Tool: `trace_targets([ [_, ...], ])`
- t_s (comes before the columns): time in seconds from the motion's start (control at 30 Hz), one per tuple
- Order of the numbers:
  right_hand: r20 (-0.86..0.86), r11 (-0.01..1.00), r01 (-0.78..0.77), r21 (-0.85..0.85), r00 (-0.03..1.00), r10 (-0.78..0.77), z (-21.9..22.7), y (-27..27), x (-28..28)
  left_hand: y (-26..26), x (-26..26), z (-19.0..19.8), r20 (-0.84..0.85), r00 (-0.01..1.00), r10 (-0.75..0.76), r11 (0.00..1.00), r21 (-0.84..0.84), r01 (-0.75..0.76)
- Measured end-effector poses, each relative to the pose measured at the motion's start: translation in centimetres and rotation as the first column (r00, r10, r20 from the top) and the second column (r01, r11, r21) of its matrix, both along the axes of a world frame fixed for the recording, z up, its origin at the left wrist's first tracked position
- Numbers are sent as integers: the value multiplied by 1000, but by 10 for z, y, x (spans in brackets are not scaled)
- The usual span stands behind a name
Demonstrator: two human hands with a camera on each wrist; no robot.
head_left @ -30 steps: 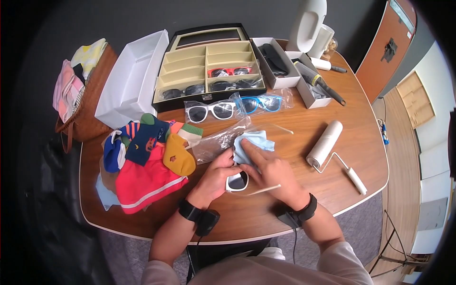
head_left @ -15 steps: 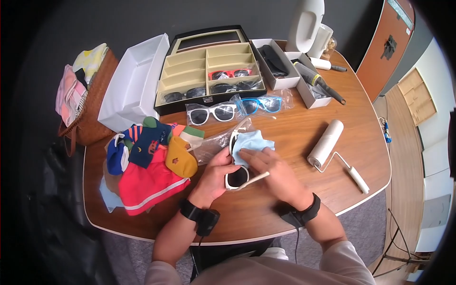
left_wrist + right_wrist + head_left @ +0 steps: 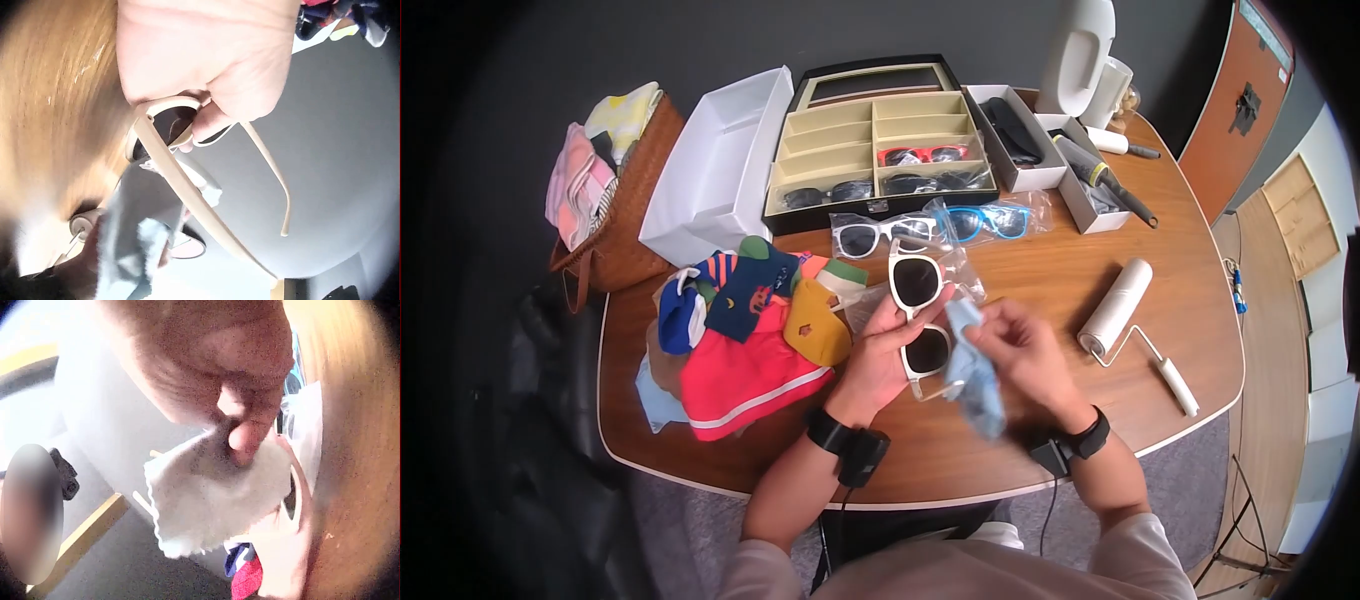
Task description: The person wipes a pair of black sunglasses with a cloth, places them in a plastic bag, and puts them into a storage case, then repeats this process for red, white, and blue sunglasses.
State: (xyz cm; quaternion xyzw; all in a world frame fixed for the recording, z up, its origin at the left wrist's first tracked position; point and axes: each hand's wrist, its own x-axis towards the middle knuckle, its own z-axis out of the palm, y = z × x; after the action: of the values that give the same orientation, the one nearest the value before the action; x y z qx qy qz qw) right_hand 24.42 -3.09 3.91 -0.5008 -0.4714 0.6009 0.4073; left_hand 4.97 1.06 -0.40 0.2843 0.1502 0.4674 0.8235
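Note:
In the head view my left hand [image 3: 882, 362] grips a pair of white-framed sunglasses [image 3: 926, 352] by the middle, with both dark lenses facing up. The left wrist view shows the thumb against the frame and the two pale temples [image 3: 194, 203] unfolded. Just right of the glasses, my right hand [image 3: 1032, 358] pinches a light blue cleaning cloth [image 3: 977, 385] between thumb and fingers. The cloth hangs down, blurred at its lower end, and overlaps the edge of the glasses in the head view. Its scalloped edge shows in the right wrist view.
Behind the hands lie bagged white sunglasses [image 3: 859, 240] and bagged blue sunglasses [image 3: 966, 225], before an open display case [image 3: 880, 210]. Socks and red clothing [image 3: 745, 385] are heaped at left, near a white box [image 3: 690, 235]. A lint roller [image 3: 1117, 308] lies at right.
My right hand has drawn the blue cloth off the lens and to the right, where it now dangles. The sunglasses have come into fuller sight, both lenses uncovered, still in my left hand.

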Motion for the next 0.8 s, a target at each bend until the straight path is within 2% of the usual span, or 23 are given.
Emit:
trace_targets([
  [0.03, 65, 1000, -7, -6, 998, 7, -4, -2, -8, -1, 0, 5, -37, 999, 1, 1000, 12, -1],
  [0.13, 33, 961, 176, 213, 982, -188, -31, 2, -18, -1, 2, 2, 36, 999, 26, 999, 35, -27],
  [0.17, -23, 949, 249, 196, 968, -249, -32, 3, -16, -1, 3, 3, 38, 999, 38, 999, 30, -39],
  [0.27, -42, 943, 325, 71, 946, -323, -9, 4, -6, 0, 1, 5, 4, 999, 40, 999, 34, -40],
  [0.3, 16, 958, 271, 88, 962, -274, -9, 3, -3, 0, 1, 5, 18, 999, 35, 999, 29, -35],
  [0.4, -26, 1000, -1, -28, 1000, 1, -19, 2, -7, 0, 1, 6, 32, 999, 22, 999, 25, -23],
  [0.43, 7, 995, -96, -30, 995, 97, -21, 0, -9, 0, 0, 5, 19, 1000, 22, 999, 28, -22],
  [0.53, 89, 980, -195, 40, 978, 191, -12, -5, -12, 1, 0, 2, 39, 999, 29, 999, 42, -31],
  [0.57, 32, 970, -236, 57, 972, 234, -14, -4, -8, 1, -1, 0, 56, 998, 34, 998, 48, -37],
  [0.67, 97, 983, -122, 141, 989, 109, -21, 2, 0, 2, -3, -5, 135, 991, 2, 999, 50, -9],
  [0.7, 185, 985, -132, 109, 977, 111, -24, 5, 4, 2, -5, -9, 127, 992, -19, 998, 65, 10],
  [0.8, 52, 964, 26, 265, 998, -41, -33, 10, 6, 3, -6, -12, 75, 997, -18, 995, 97, 10],
])
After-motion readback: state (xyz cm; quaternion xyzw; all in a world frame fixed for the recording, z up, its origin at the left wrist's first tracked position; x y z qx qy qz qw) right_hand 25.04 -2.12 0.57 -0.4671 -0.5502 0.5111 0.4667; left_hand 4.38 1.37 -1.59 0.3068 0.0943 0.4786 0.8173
